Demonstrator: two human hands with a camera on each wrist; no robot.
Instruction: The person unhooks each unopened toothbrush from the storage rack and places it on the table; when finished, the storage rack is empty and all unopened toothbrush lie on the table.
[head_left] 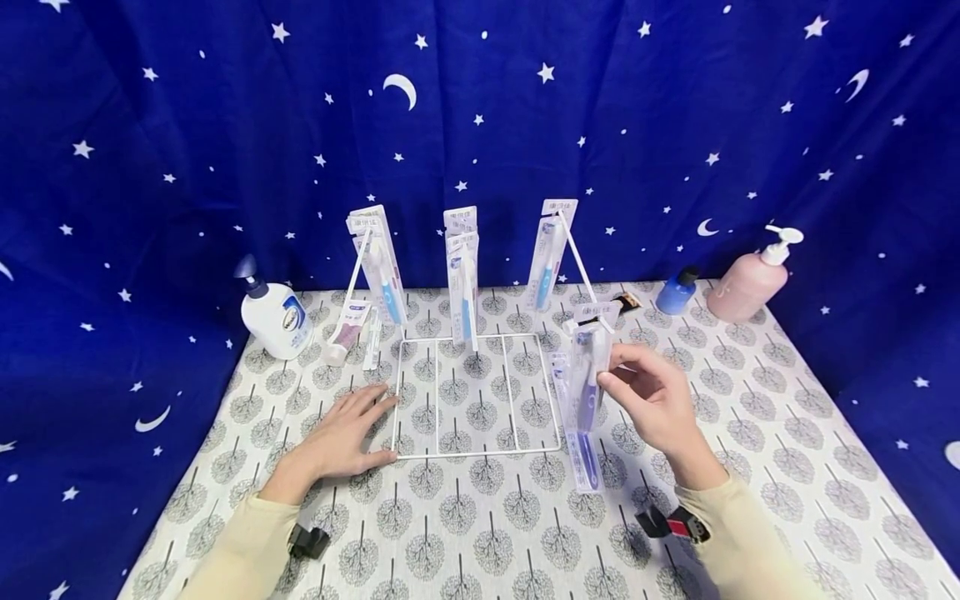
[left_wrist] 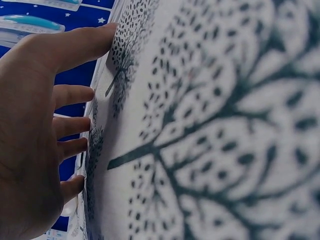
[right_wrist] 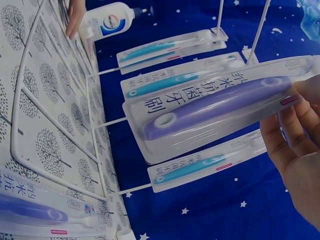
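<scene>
My right hand (head_left: 648,396) pinches the edge of a packaged purple toothbrush (right_wrist: 220,107) between thumb and fingers, holding it upright above the table. In the head view, the top of this pack overlaps the front end of the white wire rack's right prong (head_left: 577,254). Another packaged purple toothbrush (head_left: 587,467) lies on the table below it. My left hand (head_left: 337,437) rests with spread fingers at the left side of the rack's base (head_left: 480,455), thumb and fingertips right at the wire. Packaged blue toothbrushes hang at the left (head_left: 390,292), middle (head_left: 467,300) and right (head_left: 546,275).
At the left stand a white pump bottle (head_left: 273,321), a toothpaste tube (head_left: 347,333) and a small slim pack (head_left: 372,340). Behind my right hand are a black tube (head_left: 626,302), a blue bottle (head_left: 677,293) and a pink pump bottle (head_left: 748,285). A blue curtain (head_left: 480,125) hangs behind.
</scene>
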